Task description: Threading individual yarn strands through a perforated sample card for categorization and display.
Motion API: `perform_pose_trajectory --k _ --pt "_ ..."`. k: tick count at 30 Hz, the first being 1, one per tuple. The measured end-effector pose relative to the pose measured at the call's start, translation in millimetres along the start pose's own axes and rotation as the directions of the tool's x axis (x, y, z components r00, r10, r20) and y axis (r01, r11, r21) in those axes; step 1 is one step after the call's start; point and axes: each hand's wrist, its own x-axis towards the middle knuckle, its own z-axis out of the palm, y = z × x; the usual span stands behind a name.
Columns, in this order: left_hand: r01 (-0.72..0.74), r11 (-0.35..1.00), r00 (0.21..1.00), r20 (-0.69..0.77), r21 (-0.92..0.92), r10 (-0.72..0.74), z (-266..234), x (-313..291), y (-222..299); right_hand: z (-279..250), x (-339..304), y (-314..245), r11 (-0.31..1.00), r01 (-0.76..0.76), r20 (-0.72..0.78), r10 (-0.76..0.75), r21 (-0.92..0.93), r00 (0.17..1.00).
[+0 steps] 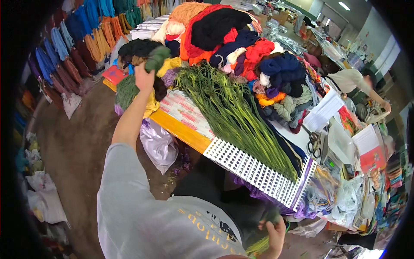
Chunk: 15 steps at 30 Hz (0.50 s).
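Note:
My left hand (145, 78) reaches out to the far left of the table and is closed round a dark green yarn skein (158, 58). Below that wrist lies a duller green yarn bundle (126, 91), next to yellow yarn (152, 103). Down at the lower right, close to my body, my right hand (276, 233) is closed on a green yarn bundle (271, 214), which is partly blurred. Yellow-green strands (258, 246) hang below that hand. Long green and yellow-green yarn strands (235, 116) lie spread across the table, their ends over a white dotted sheet (241, 162).
Piled yarn in many colours (263, 64) covers the table's far side. Scissors (315, 144), a scale (334, 159) and papers (325, 110) lie at the right. A white sack (158, 146) hangs below the wooden edge (179, 129). Another person (351, 81) works at the right.

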Motion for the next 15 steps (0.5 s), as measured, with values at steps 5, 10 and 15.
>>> perform_pose_trajectory --k 5,10,15 --pt "-0.395 0.916 0.892 -0.271 -0.074 0.362 -147.9 0.7 58.5 34.1 10.1 12.7 0.996 0.045 0.139 -0.055 0.074 0.989" --pt "-0.037 0.774 0.935 0.252 -0.632 0.25 -212.5 -127.4 121.2 73.2 23.6 8.9 0.858 0.152 0.295 -0.328 0.49 0.898" --pt "0.402 0.521 0.37 0.654 -0.753 0.659 -253.7 -255.5 208.7 92.4 48.6 20.9 0.841 -0.004 0.312 -0.196 0.541 0.929"
